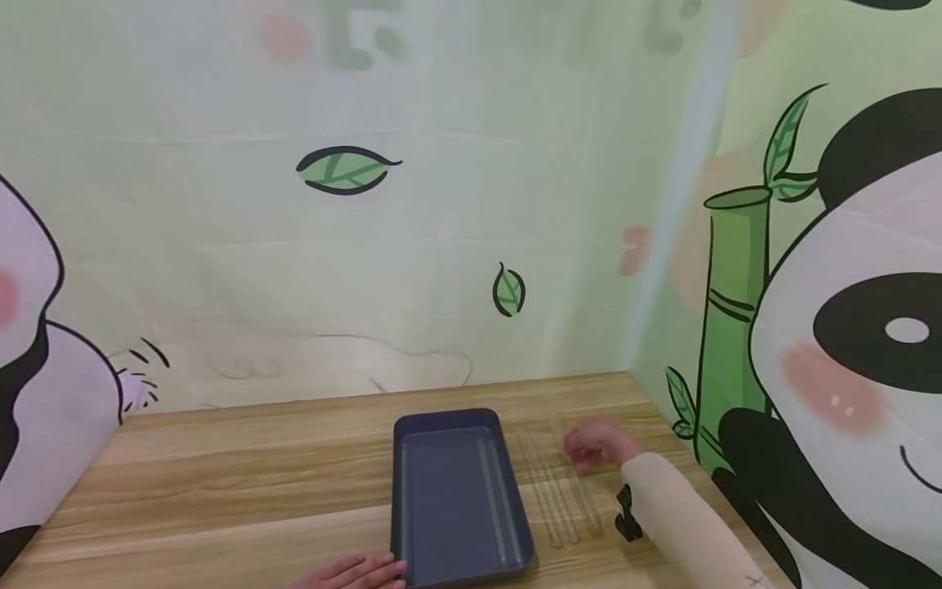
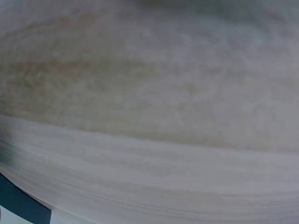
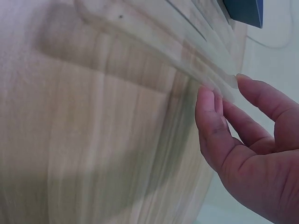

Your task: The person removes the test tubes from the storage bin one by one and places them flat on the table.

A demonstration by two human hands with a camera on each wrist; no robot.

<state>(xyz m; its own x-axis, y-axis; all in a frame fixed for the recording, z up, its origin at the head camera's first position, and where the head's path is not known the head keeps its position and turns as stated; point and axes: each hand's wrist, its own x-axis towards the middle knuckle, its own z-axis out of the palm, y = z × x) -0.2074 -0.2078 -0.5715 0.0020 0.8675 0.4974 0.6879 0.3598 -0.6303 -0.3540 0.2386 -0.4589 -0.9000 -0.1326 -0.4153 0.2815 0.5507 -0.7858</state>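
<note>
My right hand (image 1: 598, 443) pinches a clear test tube (image 3: 140, 39) between thumb and fingertips. In the right wrist view the tube slants down to the right into the fingers (image 3: 210, 121), with its shadow apart from it on the wood. Just left of it in the head view, more clear test tubes (image 1: 546, 491) lie side by side on the table. Beyond them is a dark blue rectangular tray (image 1: 398, 483). My left hand (image 1: 356, 573), fingers fairly straight, touches the tray's near left side; the left wrist view shows only blurred wood and a dark strip.
The wooden table (image 1: 243, 474) extends left of the tray. A pale green printed curtain (image 1: 441, 221) closes off the back, and another with a panda (image 1: 846, 409) stands along the right. A black wrist strap (image 1: 628, 515) sits at the right sleeve.
</note>
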